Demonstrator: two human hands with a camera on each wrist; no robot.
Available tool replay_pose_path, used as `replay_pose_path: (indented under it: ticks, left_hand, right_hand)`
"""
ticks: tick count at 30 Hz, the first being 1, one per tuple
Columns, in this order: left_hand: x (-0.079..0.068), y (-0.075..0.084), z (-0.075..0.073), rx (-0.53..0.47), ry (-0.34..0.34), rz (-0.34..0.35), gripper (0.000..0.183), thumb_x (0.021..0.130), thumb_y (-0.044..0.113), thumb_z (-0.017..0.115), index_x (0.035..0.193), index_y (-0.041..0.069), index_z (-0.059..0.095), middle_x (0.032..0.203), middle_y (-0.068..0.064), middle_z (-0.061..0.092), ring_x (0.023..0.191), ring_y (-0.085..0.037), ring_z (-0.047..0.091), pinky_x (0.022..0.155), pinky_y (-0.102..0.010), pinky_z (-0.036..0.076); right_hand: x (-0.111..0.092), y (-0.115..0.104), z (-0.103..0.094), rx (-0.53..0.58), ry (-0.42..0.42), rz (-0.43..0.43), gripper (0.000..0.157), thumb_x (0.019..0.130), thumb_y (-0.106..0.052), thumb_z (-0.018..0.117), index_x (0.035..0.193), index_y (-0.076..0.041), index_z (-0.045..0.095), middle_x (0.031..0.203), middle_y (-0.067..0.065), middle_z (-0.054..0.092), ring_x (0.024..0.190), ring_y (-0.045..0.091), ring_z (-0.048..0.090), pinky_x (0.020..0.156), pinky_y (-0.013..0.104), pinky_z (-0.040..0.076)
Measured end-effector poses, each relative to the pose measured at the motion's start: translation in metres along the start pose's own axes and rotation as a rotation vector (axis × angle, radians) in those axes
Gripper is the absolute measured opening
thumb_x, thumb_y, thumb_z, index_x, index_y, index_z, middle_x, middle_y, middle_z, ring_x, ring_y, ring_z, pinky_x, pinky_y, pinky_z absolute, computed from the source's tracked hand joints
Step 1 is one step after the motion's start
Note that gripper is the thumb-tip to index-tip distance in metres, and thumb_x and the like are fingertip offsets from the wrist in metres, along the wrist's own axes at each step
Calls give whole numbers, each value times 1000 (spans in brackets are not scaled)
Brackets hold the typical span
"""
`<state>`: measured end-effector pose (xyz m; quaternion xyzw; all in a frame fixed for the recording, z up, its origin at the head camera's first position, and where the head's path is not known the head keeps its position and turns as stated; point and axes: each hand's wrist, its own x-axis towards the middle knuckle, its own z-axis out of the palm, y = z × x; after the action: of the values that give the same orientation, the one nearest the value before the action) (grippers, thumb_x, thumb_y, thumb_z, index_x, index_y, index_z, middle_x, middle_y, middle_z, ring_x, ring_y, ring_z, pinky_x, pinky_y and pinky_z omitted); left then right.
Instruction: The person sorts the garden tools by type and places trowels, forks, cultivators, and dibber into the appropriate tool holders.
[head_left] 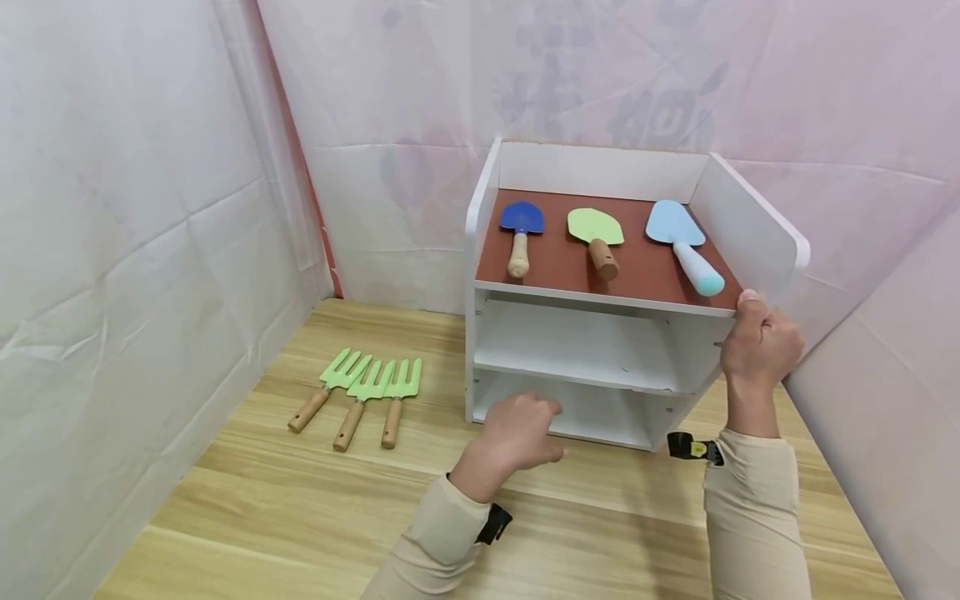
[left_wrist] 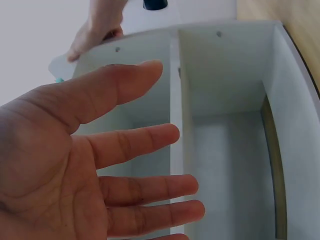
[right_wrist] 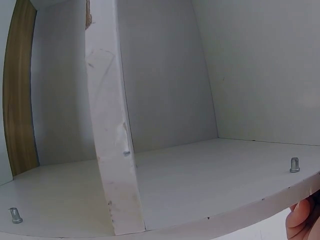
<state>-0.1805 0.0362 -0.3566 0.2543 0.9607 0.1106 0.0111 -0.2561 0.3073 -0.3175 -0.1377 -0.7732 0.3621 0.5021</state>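
A white shelf unit (head_left: 585,337) stands on the wooden table, with a reddish-brown top surface. My right hand (head_left: 761,337) grips its front right upright just below the top board, thumb at the corner; in the right wrist view only part of that hand (right_wrist: 304,217) shows at the lower right. In front of the lower compartment hovers my left hand (head_left: 521,429), holding nothing. Its fingers (left_wrist: 135,142) are extended and spread in the left wrist view. On the top board lie a blue trowel (head_left: 522,218), a green trowel (head_left: 595,227) and a light blue trowel (head_left: 675,223).
Three green hand forks with wooden handles, a left one (head_left: 311,408), a middle one (head_left: 347,429) and a right one (head_left: 392,423), lie on the table (head_left: 247,500) left of the unit. Pale sheeting (head_left: 375,100) hangs behind and at both sides. Metal shelf pins (right_wrist: 294,165) stick out inside the unit.
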Motion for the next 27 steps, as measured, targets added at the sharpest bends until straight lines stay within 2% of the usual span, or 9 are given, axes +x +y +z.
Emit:
replay_pose_path:
  ticks: [5, 10, 19, 27]
  left_hand:
    - [-5, -12, 3, -19, 24, -27, 50, 74, 38, 76, 116, 14, 65, 105, -5, 62, 92, -21, 59, 66, -31, 50]
    - [-12, -24, 8, -69, 29, -83, 50, 74, 36, 77, 116, 12, 65, 106, -8, 61, 93, -24, 59, 71, -35, 50]
    - [-21, -46, 19, -124, 34, -137, 48, 74, 31, 75, 116, 8, 65, 107, -14, 60, 90, -29, 60, 68, -39, 51]
    - [-28, -65, 29, -114, 147, -109, 46, 75, 32, 75, 112, 7, 66, 105, -16, 60, 84, -29, 62, 63, -36, 52]
  right_hand:
    - [0, 0, -1, 4, -2, 3, 46, 84, -32, 41, 43, -14, 33, 39, -3, 26, 39, 11, 19, 40, 27, 11]
    - [0, 0, 0, 6, -9, -3, 45, 85, -32, 40, 44, -15, 34, 40, -3, 26, 39, 11, 19, 39, 27, 12]
    - [0, 0, 0, -14, -11, 0, 46, 85, -33, 40, 44, -14, 34, 39, -2, 27, 38, 12, 20, 39, 27, 12]
    - [0, -1, 1, -2, 4, 5, 46, 85, -33, 42, 43, -14, 33, 40, -1, 27, 39, 11, 20, 39, 27, 12]
